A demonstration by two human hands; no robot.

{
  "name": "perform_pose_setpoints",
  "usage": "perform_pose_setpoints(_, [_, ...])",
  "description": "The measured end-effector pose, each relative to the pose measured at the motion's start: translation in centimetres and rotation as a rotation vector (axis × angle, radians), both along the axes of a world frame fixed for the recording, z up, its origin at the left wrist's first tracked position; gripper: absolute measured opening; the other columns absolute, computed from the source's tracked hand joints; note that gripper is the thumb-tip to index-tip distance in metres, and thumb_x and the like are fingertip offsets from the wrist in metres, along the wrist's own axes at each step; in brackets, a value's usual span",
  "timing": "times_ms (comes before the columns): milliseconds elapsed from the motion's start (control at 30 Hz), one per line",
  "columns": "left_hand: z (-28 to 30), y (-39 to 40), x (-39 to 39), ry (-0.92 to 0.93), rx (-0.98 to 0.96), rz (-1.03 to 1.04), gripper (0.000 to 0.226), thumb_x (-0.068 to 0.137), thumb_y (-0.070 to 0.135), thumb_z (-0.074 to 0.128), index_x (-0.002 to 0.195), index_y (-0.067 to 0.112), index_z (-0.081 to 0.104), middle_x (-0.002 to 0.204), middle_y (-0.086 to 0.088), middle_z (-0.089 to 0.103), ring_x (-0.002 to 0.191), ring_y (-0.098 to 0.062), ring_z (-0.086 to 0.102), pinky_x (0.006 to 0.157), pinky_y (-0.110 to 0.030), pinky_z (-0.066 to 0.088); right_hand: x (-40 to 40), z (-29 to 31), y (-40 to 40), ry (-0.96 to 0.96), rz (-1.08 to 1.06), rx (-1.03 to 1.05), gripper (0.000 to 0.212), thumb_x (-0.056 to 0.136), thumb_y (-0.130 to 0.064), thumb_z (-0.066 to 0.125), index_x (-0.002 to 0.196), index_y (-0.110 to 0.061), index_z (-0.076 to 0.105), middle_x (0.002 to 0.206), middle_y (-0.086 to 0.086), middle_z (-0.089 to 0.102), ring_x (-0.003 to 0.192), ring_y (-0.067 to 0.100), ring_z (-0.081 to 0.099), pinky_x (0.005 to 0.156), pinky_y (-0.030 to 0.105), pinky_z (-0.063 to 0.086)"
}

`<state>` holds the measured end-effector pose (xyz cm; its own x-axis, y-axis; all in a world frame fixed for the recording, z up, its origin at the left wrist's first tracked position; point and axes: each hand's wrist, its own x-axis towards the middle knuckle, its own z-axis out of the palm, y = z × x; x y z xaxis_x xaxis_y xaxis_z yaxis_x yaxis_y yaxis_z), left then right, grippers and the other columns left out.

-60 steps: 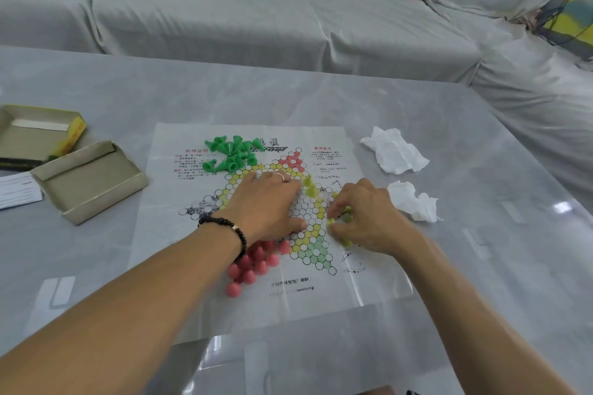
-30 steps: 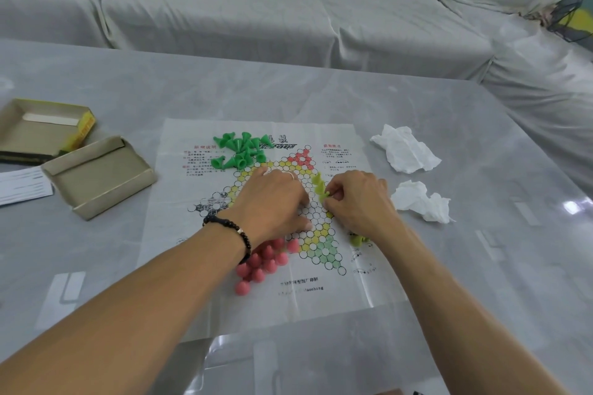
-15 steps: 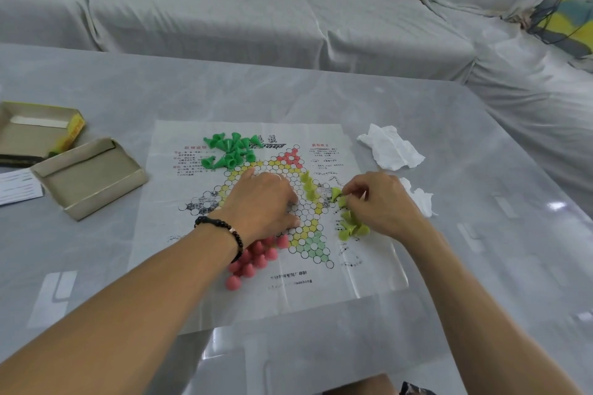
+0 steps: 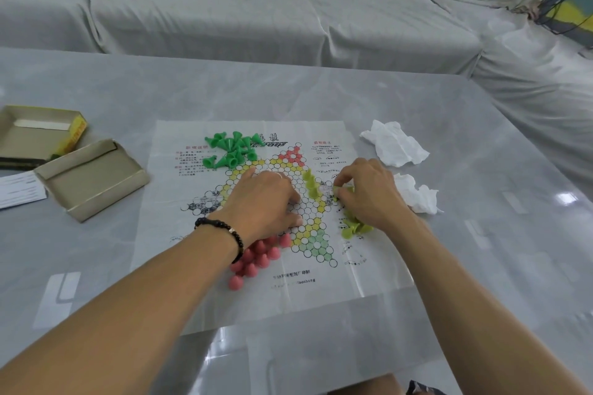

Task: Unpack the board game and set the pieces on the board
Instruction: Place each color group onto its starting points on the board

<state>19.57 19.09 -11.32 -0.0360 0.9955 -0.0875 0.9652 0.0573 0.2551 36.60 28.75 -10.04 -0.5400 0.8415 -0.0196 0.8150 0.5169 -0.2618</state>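
Observation:
A thin paper game board printed with a star of circles lies flat on the grey table. My left hand rests palm down on its middle, holding the sheet flat. My right hand is curled over a heap of yellow-green pieces at the board's right side and pinches one of them. Three yellow-green pieces stand in a row on the board between my hands. A pile of dark green pieces lies at the board's upper left. Pink pieces are heaped under my left wrist.
Two open cardboard box halves sit left of the board, with a white slip of paper at the table's left edge. Two crumpled white tissues lie right of the board. A covered sofa runs behind the table.
My right hand set a yellow-green piece into the row on the board, then drew back right to the loose heap. My left hand stayed pressed on the board.

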Motion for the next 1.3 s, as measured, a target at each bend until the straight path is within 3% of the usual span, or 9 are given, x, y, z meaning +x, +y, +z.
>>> perform_pose_setpoints(200, [-0.1,0.0,0.0,0.003,0.0,0.007,0.043,0.083,0.054,0.062,0.122,0.035,0.062,0.138,0.008,0.051,0.13,-0.012,0.041,0.117,-0.045,0.013,-0.1,1.1,-1.5,0.326,-0.01,-0.17,0.005,0.08,-0.014,0.063,0.08,-0.018,0.064,0.078,-0.005,0.067,0.078,0.009,0.064,0.073,0.031,0.056])
perform_pose_setpoints(367, [-0.1,0.0,0.0,-0.003,0.001,0.008,0.043,0.083,0.054,0.062,0.122,0.034,0.062,0.139,0.008,0.051,0.13,-0.012,0.041,0.117,-0.045,0.013,-0.4,0.7,-1.8,0.363,-0.028,-0.169,0.007,0.082,-0.014,0.067,0.088,-0.018,0.066,0.069,-0.001,0.064,0.061,0.006,0.054,0.063,0.02,0.047])
perform_pose_setpoints(533, [-0.2,-0.1,-0.1,-0.011,0.001,0.009,0.044,0.083,0.054,0.063,0.122,0.034,0.062,0.138,0.008,0.051,0.13,-0.012,0.041,0.117,-0.045,0.013,-0.4,0.2,-1.9,0.261,-0.044,-0.207,0.022,0.08,-0.015,0.07,0.099,-0.021,0.062,0.07,-0.004,0.066,0.072,0.009,0.06,0.07,0.029,0.052])
perform_pose_setpoints(667, [-0.2,0.0,-0.1,-0.013,-0.001,0.01,0.044,0.083,0.055,0.063,0.121,0.034,0.062,0.138,0.008,0.051,0.131,-0.013,0.04,0.117,-0.045,0.013,-0.5,0.5,-1.9,0.205,-0.068,-0.17,0.011,0.08,-0.017,0.07,0.09,-0.02,0.067,0.073,-0.005,0.066,0.079,0.013,0.061,0.075,0.035,0.054])
perform_pose_setpoints(833, [-0.3,0.0,-0.1,-0.006,-0.003,0.008,0.044,0.083,0.056,0.062,0.122,0.034,0.062,0.137,0.007,0.051,0.13,-0.014,0.04,0.116,-0.046,0.012,-1.0,0.8,-2.5,0.079,0.034,-0.112,0.022,0.086,-0.011,0.053,0.097,0.001,0.068,0.09,0.018,0.068,0.086,0.027,0.06,0.079,0.044,0.052])
perform_pose_setpoints(967, [-0.3,0.0,-0.2,-0.001,-0.003,0.008,0.045,0.082,0.056,0.062,0.122,0.034,0.062,0.137,0.006,0.052,0.13,-0.014,0.041,0.116,-0.047,0.012,-1.5,0.5,-2.7,0.047,-0.009,-0.18,0.013,0.083,-0.013,0.061,0.088,-0.016,0.073,0.078,-0.001,0.067,0.077,0.016,0.062,0.068,0.03,0.052])
perform_pose_setpoints(1100, [-0.3,0.1,-0.2,-0.002,-0.003,0.01,0.046,0.082,0.057,0.063,0.122,0.034,0.062,0.138,0.006,0.052,0.13,-0.014,0.041,0.116,-0.047,0.013,-1.7,-0.4,-2.5,0.053,-0.034,-0.174,0.007,0.077,-0.019,0.064,0.077,-0.025,0.067,0.074,-0.005,0.067,0.073,0.015,0.064,0.069,0.037,0.057])
perform_pose_setpoints(1300, [-0.3,-0.1,-0.2,-0.009,0.001,0.014,0.046,0.082,0.056,0.063,0.121,0.033,0.062,0.137,0.006,0.052,0.13,-0.014,0.041,0.116,-0.047,0.013,-1.8,-0.5,-2.5,0.089,-0.046,-0.157,0.009,0.078,-0.023,0.065,0.086,-0.026,0.068,0.076,-0.011,0.064,0.078,0.013,0.062,0.072,0.037,0.056])
